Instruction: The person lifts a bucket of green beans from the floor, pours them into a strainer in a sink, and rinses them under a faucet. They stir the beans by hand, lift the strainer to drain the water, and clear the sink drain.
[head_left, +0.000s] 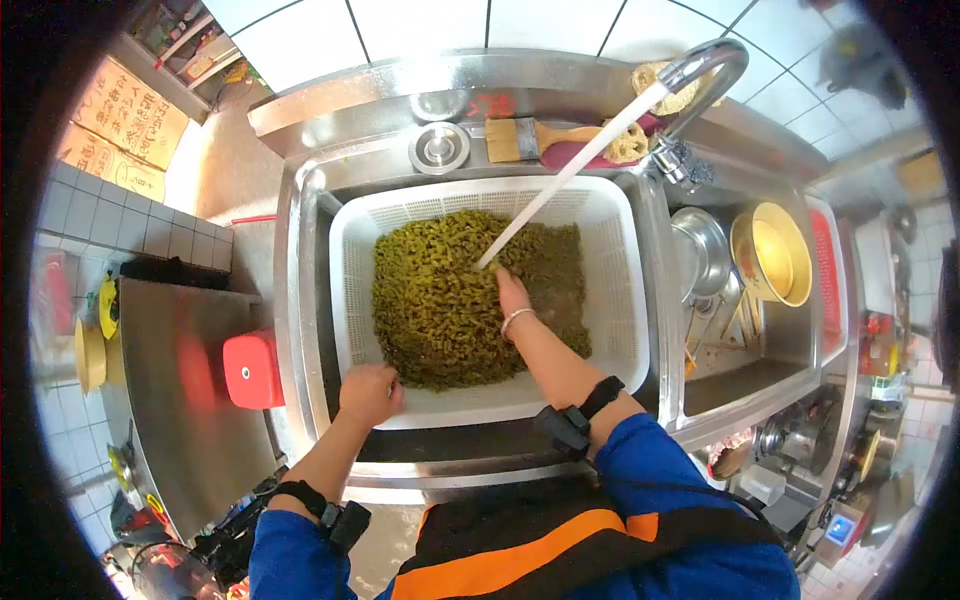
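Observation:
A white plastic basket [625, 300] with perforated walls sits in the left sink basin. Short, chopped green vegetable pieces [430, 300] fill it, heaped toward the left and lying under murky water at the right. My left hand [370, 395] is closed at the basket's front left corner, fingers curled over the rim. Reaching into the middle of the basket, my right hand [513, 293] touches the greens; its fingertips are hidden among them. A stream of water [570, 170] falls from the faucet [715, 60] onto the greens just beside the right hand.
Behind the basin lie a wide brush [515, 140] and a round metal drain strainer [440, 148]. The right basin holds a steel bowl [705, 250], a yellow basin [780, 255] and several utensils. At left stand a red container [253, 370] and a steel table [190, 400].

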